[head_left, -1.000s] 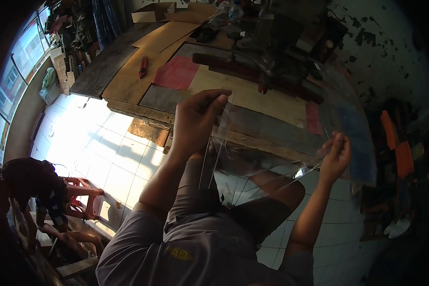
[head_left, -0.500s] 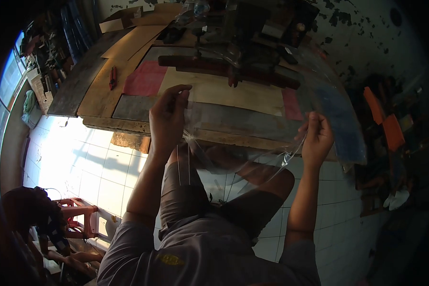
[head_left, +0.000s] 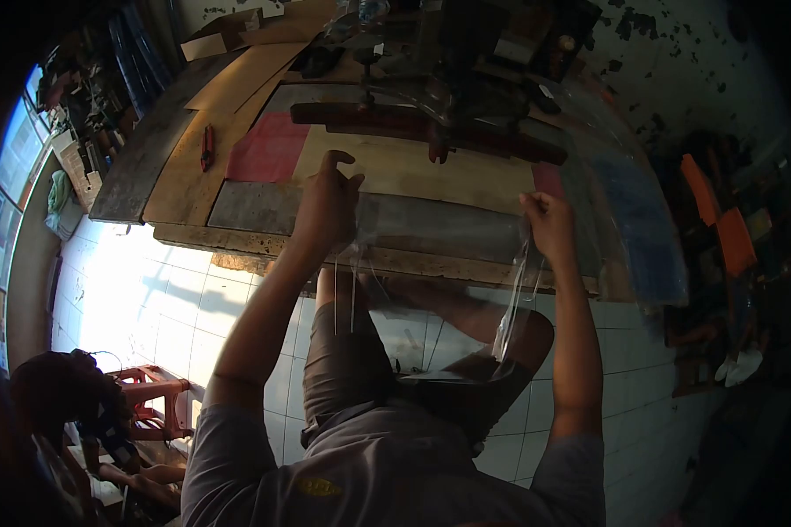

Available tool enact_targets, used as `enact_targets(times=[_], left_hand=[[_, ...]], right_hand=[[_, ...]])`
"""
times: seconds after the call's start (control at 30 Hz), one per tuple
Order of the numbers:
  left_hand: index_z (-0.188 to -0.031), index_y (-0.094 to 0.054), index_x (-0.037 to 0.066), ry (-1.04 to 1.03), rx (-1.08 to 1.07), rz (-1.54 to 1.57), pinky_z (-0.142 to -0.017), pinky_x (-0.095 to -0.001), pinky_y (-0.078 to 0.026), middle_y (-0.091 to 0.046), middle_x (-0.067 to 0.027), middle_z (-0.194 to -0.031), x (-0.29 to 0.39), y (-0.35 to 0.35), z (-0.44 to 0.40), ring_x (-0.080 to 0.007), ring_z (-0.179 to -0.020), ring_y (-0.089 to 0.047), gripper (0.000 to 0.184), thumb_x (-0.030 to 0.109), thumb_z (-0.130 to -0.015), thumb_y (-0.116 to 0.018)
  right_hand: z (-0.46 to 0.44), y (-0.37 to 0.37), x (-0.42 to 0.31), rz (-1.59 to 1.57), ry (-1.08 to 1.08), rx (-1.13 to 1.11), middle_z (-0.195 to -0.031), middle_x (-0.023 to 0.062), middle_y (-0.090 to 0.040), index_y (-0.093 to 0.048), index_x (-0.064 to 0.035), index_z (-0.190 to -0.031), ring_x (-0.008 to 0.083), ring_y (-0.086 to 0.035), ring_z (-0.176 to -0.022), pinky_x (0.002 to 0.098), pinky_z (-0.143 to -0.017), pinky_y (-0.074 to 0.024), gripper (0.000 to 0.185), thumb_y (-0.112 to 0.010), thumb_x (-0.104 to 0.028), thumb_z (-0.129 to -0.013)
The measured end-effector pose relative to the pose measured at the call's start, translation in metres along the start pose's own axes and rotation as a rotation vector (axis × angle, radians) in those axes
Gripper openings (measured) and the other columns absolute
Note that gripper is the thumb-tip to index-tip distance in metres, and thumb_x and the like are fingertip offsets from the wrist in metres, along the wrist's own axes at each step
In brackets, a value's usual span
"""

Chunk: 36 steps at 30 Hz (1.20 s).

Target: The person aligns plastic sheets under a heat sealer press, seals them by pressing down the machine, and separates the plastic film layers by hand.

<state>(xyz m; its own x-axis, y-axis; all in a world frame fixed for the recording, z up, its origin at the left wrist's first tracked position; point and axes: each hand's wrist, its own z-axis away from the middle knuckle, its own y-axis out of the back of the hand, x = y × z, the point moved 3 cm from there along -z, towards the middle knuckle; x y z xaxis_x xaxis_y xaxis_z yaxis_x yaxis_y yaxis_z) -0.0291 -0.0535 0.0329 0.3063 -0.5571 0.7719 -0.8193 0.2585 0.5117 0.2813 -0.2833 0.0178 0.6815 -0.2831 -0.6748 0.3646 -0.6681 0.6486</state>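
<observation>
A clear plastic sheet [head_left: 448, 230] stretches between my two hands, and its lower part sags over my lap. My left hand [head_left: 327, 209] grips its left end, index finger raised and curled away from the thumb. At the other end, my right hand [head_left: 549, 227] pinches the top corner between thumb and fingers. Shiny folds run down below the right hand. Just beyond the sheet lies a pale yellow strip [head_left: 413, 165] with a red piece [head_left: 268, 147] at its left end and another red piece [head_left: 547, 180] at its right, on a grey plate [head_left: 255, 207].
A dark red bar [head_left: 351, 116] of a machine spans above the strip. A red cutter knife [head_left: 206, 147] rests on brown cardboard [head_left: 177, 176] to the left. Blue material [head_left: 637, 228] covers the table's right side. Another person [head_left: 70, 404] sits low at left beside a red stool [head_left: 154, 400].
My right hand has moved left, closer to my left hand. The left hand has shifted slightly and its index finger has lifted. The sheet now hangs lower and less taut.
</observation>
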Motion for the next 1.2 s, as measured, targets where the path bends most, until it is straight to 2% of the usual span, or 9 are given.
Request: enact_targets(times=[0.1,0.2,0.3,0.4,0.5,0.6,0.73,0.87,1.2], left_hand=[[-0.112,-0.064,0.002,0.031,-0.143,-0.133,-0.072,-0.0494,-0.052,-0.071,-0.0236,-0.082,-0.014,-0.012,-0.032,-0.0436,-0.081,-0.070,0.016,0.011,-0.099,-0.064],[-0.109,-0.071,0.003,-0.125,-0.139,-0.261,-0.070,-0.0454,-0.054,-0.071,-0.0226,-0.078,-0.037,-0.024,-0.061,-0.0388,-0.076,-0.073,0.017,0.013,-0.097,-0.065],[-0.106,-0.073,0.003,-0.125,-0.181,-0.337,-0.076,-0.0485,-0.056,-0.072,-0.0241,-0.086,-0.045,-0.033,-0.070,-0.0404,-0.084,-0.074,0.016,0.012,-0.096,-0.064],[-0.110,-0.073,0.003,-0.162,-0.222,-0.428,-0.078,-0.0499,-0.057,-0.072,-0.0242,-0.092,-0.045,-0.035,-0.066,-0.0404,-0.088,-0.073,0.020,0.011,-0.094,-0.064],[-0.119,-0.069,0.001,-0.220,-0.289,-0.530,-0.076,-0.0523,-0.058,-0.071,-0.0241,-0.091,-0.046,-0.031,-0.060,-0.0424,-0.086,-0.073,0.034,0.011,-0.086,-0.066],[-0.122,-0.073,0.007,-0.201,-0.318,-0.502,-0.073,-0.0516,-0.056,-0.070,-0.0213,-0.089,-0.020,-0.013,-0.045,-0.0417,-0.083,-0.071,0.032,0.010,-0.092,-0.063],[-0.125,-0.073,0.007,-0.208,-0.271,-0.419,-0.072,-0.0510,-0.055,-0.067,-0.0187,-0.085,-0.031,-0.016,-0.045,-0.0418,-0.078,-0.069,0.035,0.010,-0.090,-0.065],[-0.125,-0.073,0.007,-0.163,-0.251,-0.407,-0.074,-0.0500,-0.055,-0.070,-0.0178,-0.089,-0.027,-0.015,-0.044,-0.0409,-0.082,-0.069,0.033,0.010,-0.093,-0.065],[-0.124,-0.073,0.007,-0.077,-0.237,-0.332,-0.077,-0.0490,-0.054,-0.072,-0.0180,-0.095,-0.029,-0.015,-0.049,-0.0404,-0.086,-0.070,0.031,0.014,-0.095,-0.066]], right_hand=[[-0.028,-0.020,0.008,0.112,0.123,0.031,-0.073,0.0136,-0.071,-0.074,0.0008,-0.100,0.0212,-0.070,-0.065,0.0371,-0.062,-0.0508,0.023,-0.074,-0.022,-0.096],[-0.045,-0.026,-0.010,0.173,-0.002,-0.029,-0.075,0.0155,-0.071,-0.073,-0.0007,-0.101,0.0266,-0.072,-0.069,0.0396,-0.064,-0.0523,0.021,-0.075,-0.020,-0.094],[-0.052,-0.031,-0.023,0.298,0.036,-0.057,-0.077,0.0181,-0.072,-0.072,-0.0022,-0.101,0.0333,-0.073,-0.072,0.0424,-0.065,-0.0532,0.020,-0.077,-0.019,-0.093],[-0.050,-0.036,-0.022,0.332,0.098,-0.054,-0.079,0.0196,-0.071,-0.071,-0.0017,-0.098,0.0389,-0.071,-0.074,0.0459,-0.067,-0.0532,0.018,-0.076,-0.018,-0.093],[-0.048,-0.038,-0.018,0.315,0.176,-0.048,-0.084,0.0214,-0.071,-0.071,0.0004,-0.095,0.0409,-0.070,-0.078,0.0472,-0.070,-0.0531,0.018,-0.073,-0.017,-0.095],[-0.050,-0.032,-0.024,0.350,0.192,-0.119,-0.087,0.0218,-0.069,-0.071,0.0020,-0.095,0.0404,-0.070,-0.082,0.0467,-0.072,-0.0527,0.020,-0.070,-0.017,-0.098],[-0.037,-0.024,-0.029,0.317,0.163,-0.165,-0.096,0.0203,-0.066,-0.073,0.0024,-0.107,0.0382,-0.068,-0.085,0.0450,-0.075,-0.0518,0.021,-0.065,-0.017,-0.102],[-0.033,-0.026,-0.025,0.293,0.091,-0.209,-0.099,0.0184,-0.063,-0.073,0.0012,-0.120,0.0343,-0.067,-0.087,0.0413,-0.077,-0.0514,0.025,-0.062,-0.015,-0.104],[-0.039,-0.028,-0.020,0.308,0.137,-0.179,-0.098,0.0162,-0.065,-0.073,0.0001,-0.122,0.0314,-0.067,-0.089,0.0400,-0.079,-0.0517,0.025,-0.064,-0.014,-0.103]])
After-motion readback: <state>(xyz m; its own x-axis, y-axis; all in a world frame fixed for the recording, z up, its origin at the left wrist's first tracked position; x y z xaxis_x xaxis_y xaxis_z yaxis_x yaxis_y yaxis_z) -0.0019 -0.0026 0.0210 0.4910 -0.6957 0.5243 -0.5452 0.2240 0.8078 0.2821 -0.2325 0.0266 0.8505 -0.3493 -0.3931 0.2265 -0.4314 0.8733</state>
